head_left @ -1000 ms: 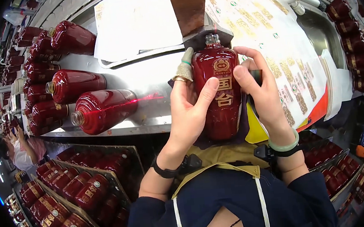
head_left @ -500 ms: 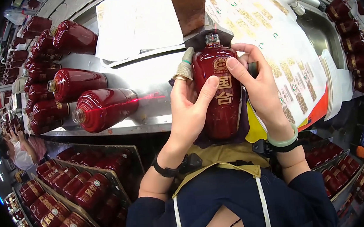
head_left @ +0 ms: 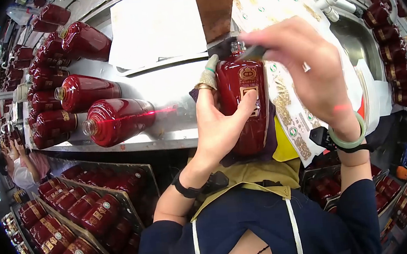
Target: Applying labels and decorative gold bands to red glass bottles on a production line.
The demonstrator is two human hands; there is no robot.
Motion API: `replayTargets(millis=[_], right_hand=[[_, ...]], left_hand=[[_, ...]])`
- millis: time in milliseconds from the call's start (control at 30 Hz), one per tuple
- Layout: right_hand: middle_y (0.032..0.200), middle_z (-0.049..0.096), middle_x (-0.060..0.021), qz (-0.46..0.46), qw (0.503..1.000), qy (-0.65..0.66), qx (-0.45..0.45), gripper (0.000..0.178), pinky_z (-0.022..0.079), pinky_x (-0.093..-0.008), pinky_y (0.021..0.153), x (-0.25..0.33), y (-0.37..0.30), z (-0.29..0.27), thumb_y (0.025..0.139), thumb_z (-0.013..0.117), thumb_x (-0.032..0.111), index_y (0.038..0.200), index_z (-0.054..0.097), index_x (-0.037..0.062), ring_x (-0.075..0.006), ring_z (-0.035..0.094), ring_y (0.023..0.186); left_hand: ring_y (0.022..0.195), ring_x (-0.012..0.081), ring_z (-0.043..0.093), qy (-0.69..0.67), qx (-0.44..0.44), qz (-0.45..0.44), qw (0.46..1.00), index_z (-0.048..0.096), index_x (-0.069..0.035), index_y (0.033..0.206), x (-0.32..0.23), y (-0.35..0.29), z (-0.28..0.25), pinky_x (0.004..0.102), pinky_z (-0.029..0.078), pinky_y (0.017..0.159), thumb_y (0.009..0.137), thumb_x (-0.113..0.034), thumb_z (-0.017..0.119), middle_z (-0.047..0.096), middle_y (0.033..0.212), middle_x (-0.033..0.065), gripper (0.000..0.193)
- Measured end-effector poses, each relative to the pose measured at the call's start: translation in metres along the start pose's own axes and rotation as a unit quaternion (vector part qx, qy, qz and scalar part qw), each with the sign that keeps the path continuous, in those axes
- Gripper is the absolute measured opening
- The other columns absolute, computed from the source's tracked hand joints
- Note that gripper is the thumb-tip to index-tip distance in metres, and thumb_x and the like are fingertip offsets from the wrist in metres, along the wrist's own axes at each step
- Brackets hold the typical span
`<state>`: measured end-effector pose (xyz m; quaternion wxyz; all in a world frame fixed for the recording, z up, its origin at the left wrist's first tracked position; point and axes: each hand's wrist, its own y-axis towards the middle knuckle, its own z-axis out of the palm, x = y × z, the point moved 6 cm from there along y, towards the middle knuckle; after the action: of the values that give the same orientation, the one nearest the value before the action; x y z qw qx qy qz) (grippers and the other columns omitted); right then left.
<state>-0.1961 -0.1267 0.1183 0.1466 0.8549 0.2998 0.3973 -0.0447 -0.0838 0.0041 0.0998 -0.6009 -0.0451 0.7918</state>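
Observation:
A dark red glass bottle (head_left: 247,137) with gold markings and a clear, uncapped neck lies with its neck away from me. My left hand (head_left: 220,123) grips its left side, with the thumb across the front and a knitted cover on a finger. My right hand (head_left: 307,60) is raised over the bottle's upper right, fingers reaching toward the neck. Motion smears those fingers, and a blurred grey shape lies beneath them; I cannot make out whether they hold it. Right of the bottle, a sheet of gold and green labels (head_left: 288,111) spreads over the bench.
More red bottles (head_left: 119,121) lie on the metal bench (head_left: 166,98) at left. White paper (head_left: 155,29) lies behind, beside a brown post (head_left: 214,8). A sink (head_left: 353,29) with a white pipe stands at right. Crates of bottles (head_left: 94,213) sit lower left. Another person (head_left: 21,169) is at far left.
My right hand has left the bottle's right side and swung up and to the right, toward its neck. The label sheet's near end has shifted toward me. My left hand keeps its grip.

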Motion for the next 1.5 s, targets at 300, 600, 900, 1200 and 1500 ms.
replayTargets(millis=[300,600,900,1200,1500], right_hand=[[0.093,0.067,-0.0106,-0.019,0.997,-0.023,0.067,0.038,0.052,-0.0400,0.082,-0.002,0.010,0.019,0.085,0.069,-0.006,0.121,0.073,0.0076,-0.0306,0.061,0.091],[0.097,0.069,-0.0029,0.265,0.947,0.169,-0.064,0.025,0.050,-0.0310,0.081,-0.045,-0.031,0.008,0.103,0.063,0.012,0.125,0.068,0.0023,-0.0128,0.062,0.090],[0.091,0.040,0.0059,0.398,0.850,0.344,-0.020,0.080,0.036,-0.0203,0.077,-0.040,-0.114,0.068,0.088,0.084,0.013,0.157,0.043,0.0087,-0.0052,0.040,0.083],[0.093,0.043,0.0054,0.395,0.849,0.351,0.003,0.085,0.035,-0.0198,0.076,-0.036,-0.105,0.062,0.086,0.086,0.012,0.159,0.042,0.0103,-0.0047,0.041,0.085],[0.119,0.064,-0.0087,0.229,0.952,0.188,-0.077,0.044,0.047,-0.0288,0.096,-0.037,-0.069,0.012,0.103,0.054,0.005,0.146,0.052,0.0044,-0.0173,0.061,0.108]], left_hand=[[0.122,0.0180,0.061,0.029,0.001,0.003,1.000,0.028,0.005,0.159,-0.001,-0.002,0.002,0.0331,0.052,0.103,0.094,-0.005,0.075,0.057,0.139,0.0159,0.080],[0.145,0.0228,0.044,-0.133,0.044,-0.008,0.990,0.023,0.002,0.163,-0.002,-0.007,-0.009,0.0386,0.037,0.121,0.106,-0.009,0.061,0.041,0.161,0.0163,0.069],[0.146,0.0236,0.044,-0.086,0.062,-0.007,0.994,0.020,0.006,0.163,0.012,-0.016,-0.012,0.0393,0.037,0.122,0.102,-0.006,0.067,0.040,0.161,0.0173,0.078],[0.138,0.0224,0.053,-0.056,0.070,0.009,0.996,0.027,0.003,0.160,0.005,-0.019,-0.007,0.0391,0.045,0.116,0.098,-0.004,0.073,0.050,0.151,0.0164,0.078],[0.141,0.0230,0.049,-0.048,0.071,0.004,0.996,0.025,0.004,0.161,0.003,-0.020,-0.009,0.0399,0.040,0.120,0.095,-0.004,0.076,0.047,0.154,0.0165,0.084]])
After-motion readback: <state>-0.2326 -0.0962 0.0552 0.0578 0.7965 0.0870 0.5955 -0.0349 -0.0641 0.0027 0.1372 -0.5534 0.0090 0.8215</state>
